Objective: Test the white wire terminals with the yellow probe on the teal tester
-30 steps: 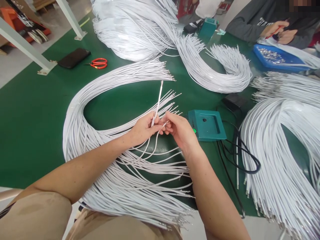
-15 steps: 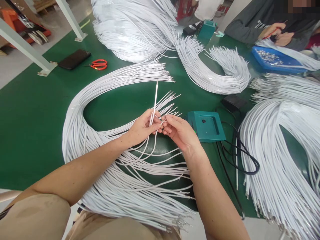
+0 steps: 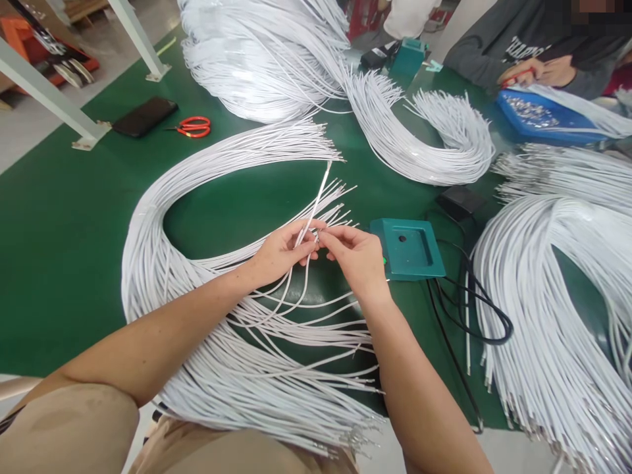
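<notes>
My left hand is closed on white wires; one stands up from its fingers, slanting right to a stripped or metal-tipped end. Thumb and fingers of my right hand are pinched at the end of a wire by the left fingertips. Whatever detail lies between the fingertips is too small to make out. From the left hand the held wires run down into a big curved bundle of white wires, which lies around and below both hands. To the right of my right hand sits a teal box with a recessed top.
Red-handled snips and a black phone lie at the back left. More white wire bundles cover the back and right. A black cable loops beside the box. Across the table a co-worker's hands work over a blue tray.
My right hand has turned palm-down and pinches at the wire end. The upright wire in my left hand has tilted to the right. The co-worker's hands have shifted.
</notes>
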The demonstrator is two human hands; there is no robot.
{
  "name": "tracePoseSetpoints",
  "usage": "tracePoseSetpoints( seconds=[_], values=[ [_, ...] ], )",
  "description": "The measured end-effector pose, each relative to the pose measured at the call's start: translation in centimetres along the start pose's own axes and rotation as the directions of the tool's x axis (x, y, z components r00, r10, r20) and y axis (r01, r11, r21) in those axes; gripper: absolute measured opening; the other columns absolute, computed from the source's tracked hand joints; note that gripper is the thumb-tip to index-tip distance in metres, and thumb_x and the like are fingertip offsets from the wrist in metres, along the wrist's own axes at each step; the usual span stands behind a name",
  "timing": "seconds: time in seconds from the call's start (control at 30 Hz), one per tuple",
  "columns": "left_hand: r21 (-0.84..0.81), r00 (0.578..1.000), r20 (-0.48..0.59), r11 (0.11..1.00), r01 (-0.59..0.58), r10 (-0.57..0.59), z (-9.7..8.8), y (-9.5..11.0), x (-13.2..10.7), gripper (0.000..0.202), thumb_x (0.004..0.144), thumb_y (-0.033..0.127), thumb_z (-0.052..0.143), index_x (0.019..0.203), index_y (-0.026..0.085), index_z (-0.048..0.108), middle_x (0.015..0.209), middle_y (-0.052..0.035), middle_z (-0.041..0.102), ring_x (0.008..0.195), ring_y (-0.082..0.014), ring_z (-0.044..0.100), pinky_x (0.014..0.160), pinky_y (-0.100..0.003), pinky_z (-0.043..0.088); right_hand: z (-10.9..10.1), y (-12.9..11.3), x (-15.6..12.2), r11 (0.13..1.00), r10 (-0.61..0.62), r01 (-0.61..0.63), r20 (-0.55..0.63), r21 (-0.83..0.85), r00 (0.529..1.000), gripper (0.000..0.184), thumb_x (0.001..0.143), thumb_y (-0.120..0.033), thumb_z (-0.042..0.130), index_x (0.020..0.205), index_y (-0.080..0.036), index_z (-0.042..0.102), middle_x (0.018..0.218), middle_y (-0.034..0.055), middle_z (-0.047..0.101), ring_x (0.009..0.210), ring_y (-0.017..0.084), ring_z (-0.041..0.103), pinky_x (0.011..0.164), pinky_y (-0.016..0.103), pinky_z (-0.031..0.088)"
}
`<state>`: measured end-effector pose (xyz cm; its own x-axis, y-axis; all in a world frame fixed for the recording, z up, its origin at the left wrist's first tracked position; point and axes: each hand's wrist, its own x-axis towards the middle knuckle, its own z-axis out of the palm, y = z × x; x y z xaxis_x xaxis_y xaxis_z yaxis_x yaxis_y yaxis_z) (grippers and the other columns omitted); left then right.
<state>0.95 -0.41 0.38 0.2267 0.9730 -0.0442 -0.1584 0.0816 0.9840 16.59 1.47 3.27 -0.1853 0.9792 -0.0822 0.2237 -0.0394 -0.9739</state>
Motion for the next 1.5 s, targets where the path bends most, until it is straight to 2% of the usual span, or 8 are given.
tracePoseSetpoints(
  seconds=[0.1, 0.2, 0.3, 0.4, 0.93, 1.23, 1.4, 1.5],
  values=[
    [-0.153, 0.995, -0.012, 0.983, 0.099, -0.102, -0.2, 0.0, 0.1, 0.036, 0.078, 0.023, 0.069, 0.113, 0.018, 0.059, 0.077, 0.0014, 0.057, 0.066, -0.0078, 0.060, 0.055, -0.017, 0.045, 0.2, 0.3, -0.1, 0.879, -0.286, 0.258, -0.009, -0.402, 0.958, 0.018, 0.086, -0.026, 0.054, 0.078, -0.018, 0.067, 0.076, 0.0029, 0.068, 0.067, 0.015, 0.057, 0.067, 0.028, 0.043],
    [-0.252, 0.978, 0.000, 0.946, 0.203, -0.210, -0.6, -0.2, 0.2, 0.041, 0.074, 0.023, 0.072, 0.113, 0.018, 0.060, 0.079, 0.0001, 0.060, 0.068, -0.0089, 0.062, 0.051, -0.016, 0.042, -0.3, 0.7, 0.2, 0.553, -0.470, 0.444, 0.175, -0.705, 0.865, 0.025, 0.092, -0.024, 0.043, 0.082, -0.018, 0.065, 0.083, 0.0065, 0.067, 0.077, 0.018, 0.057, 0.072, 0.031, 0.040],
    [-0.141, 0.975, -0.049, 0.968, 0.209, -0.217, -0.8, -0.4, 0.5, 0.044, 0.074, 0.026, 0.072, 0.115, 0.017, 0.059, 0.079, -0.0011, 0.061, 0.070, -0.0113, 0.065, 0.045, -0.015, 0.038, -1.6, 0.9, 0.8, 0.334, -0.466, 0.418, 0.237, -0.845, 0.852, 0.018, 0.091, -0.021, 0.046, 0.094, -0.017, 0.064, 0.090, 0.0091, 0.068, 0.088, 0.023, 0.057, 0.086, 0.037, 0.037],
    [0.043, 0.976, -0.111, 0.980, 0.194, -0.188, -0.6, -0.5, 0.9, 0.043, 0.076, 0.024, 0.068, 0.117, 0.017, 0.058, 0.080, -0.0011, 0.061, 0.070, -0.0126, 0.067, 0.043, -0.015, 0.039, -2.8, 1.0, 1.4, 0.260, -0.393, 0.375, 0.257, -0.890, 0.883, 0.012, 0.087, -0.018, 0.051, 0.090, -0.017, 0.063, 0.085, 0.0077, 0.070, 0.086, 0.024, 0.057, 0.100, 0.043, 0.029],
    [0.280, 0.972, -0.184, 0.940, 0.196, -0.148, 0.2, -1.9, 1.7, 0.042, 0.076, 0.022, 0.066, 0.117, 0.016, 0.059, 0.082, -0.0024, 0.065, 0.071, -0.0149, 0.070, 0.043, -0.014, 0.046, -3.5, 1.8, 2.2, 0.236, -0.440, 0.425, 0.294, -0.874, 0.849, 0.022, 0.079, -0.007, 0.047, 0.072, -0.021, 0.062, 0.065, 0.0028, 0.060, 0.079, 0.021, 0.053, 0.107, 0.044, 0.029],
    [0.200, 0.971, -0.152, 0.956, 0.213, -0.185, -0.2, -1.3, 1.6, 0.041, 0.073, 0.022, 0.070, 0.112, 0.013, 0.062, 0.080, -0.0034, 0.066, 0.069, -0.0151, 0.070, 0.049, -0.017, 0.049, -5.2, 2.8, 1.9, 0.223, -0.496, 0.107, -0.019, -0.969, 0.868, 0.034, 0.092, -0.025, 0.044, 0.120, -0.014, 0.057, 0.131, 0.0200, 0.055, 0.126, 0.036, 0.042, 0.103, 0.068, 0.021],
    [0.151, 0.968, -0.174, 0.966, 0.209, -0.182, -0.9, -0.8, 1.2, 0.051, 0.071, 0.027, 0.073, 0.119, 0.015, 0.058, 0.078, -0.0017, 0.064, 0.071, -0.0145, 0.068, 0.052, -0.018, 0.048, -4.4, 1.4, 1.3, 0.353, -0.516, 0.272, 0.056, -0.895, 0.855, 0.028, 0.092, -0.025, 0.047, 0.113, -0.015, 0.063, 0.123, 0.0157, 0.062, 0.117, 0.030, 0.050, 0.102, 0.052, 0.033],
    [0.116, 0.968, -0.162, 0.971, 0.209, -0.189, -1.1, -0.4, 1.0, 0.044, 0.071, 0.031, 0.074, 0.110, 0.014, 0.063, 0.082, -0.0030, 0.064, 0.070, -0.0116, 0.064, 0.056, -0.018, 0.048, -2.4, -0.5, -0.2, 0.504, -0.437, 0.542, 0.342, -0.673, 0.832, 0.021, 0.092, -0.024, 0.049, 0.095, -0.018, 0.069, 0.099, 0.0088, 0.070, 0.095, 0.020, 0.059, 0.085, 0.033, 0.046]
  ],
)
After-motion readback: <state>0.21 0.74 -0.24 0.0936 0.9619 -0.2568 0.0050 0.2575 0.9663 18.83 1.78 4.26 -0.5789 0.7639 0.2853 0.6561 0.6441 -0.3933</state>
